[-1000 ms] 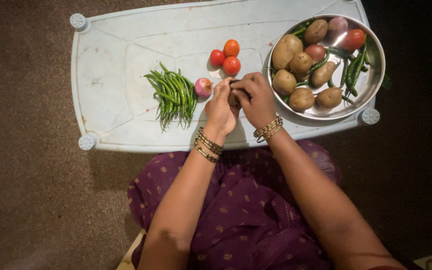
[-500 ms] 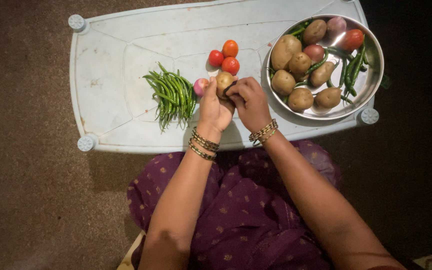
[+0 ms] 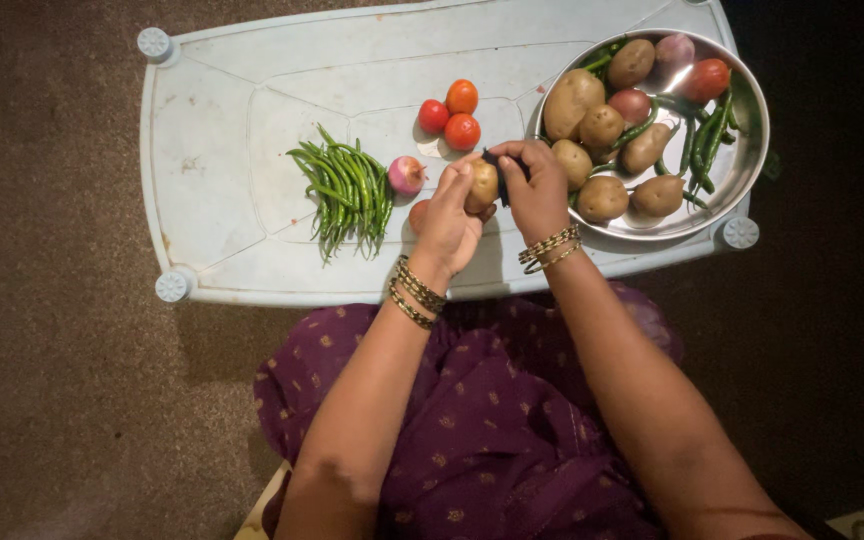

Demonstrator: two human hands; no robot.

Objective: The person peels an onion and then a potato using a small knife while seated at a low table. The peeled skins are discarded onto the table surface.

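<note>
Brown potato (image 3: 482, 186) in left hand (image 3: 449, 222) grip, right hand (image 3: 537, 190) gripping dark tool (image 3: 500, 176), three tomatoes (image 3: 452, 114)

Brown potato (image 3: 482, 185) held above the pale table (image 3: 252, 80).

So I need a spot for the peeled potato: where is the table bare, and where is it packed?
Bare: the table left of the green beans, and the far strip beyond the tomatoes. Crowded: the steel bowl, and the middle, where left hand and right hand hold the potato beside an onion.
</note>
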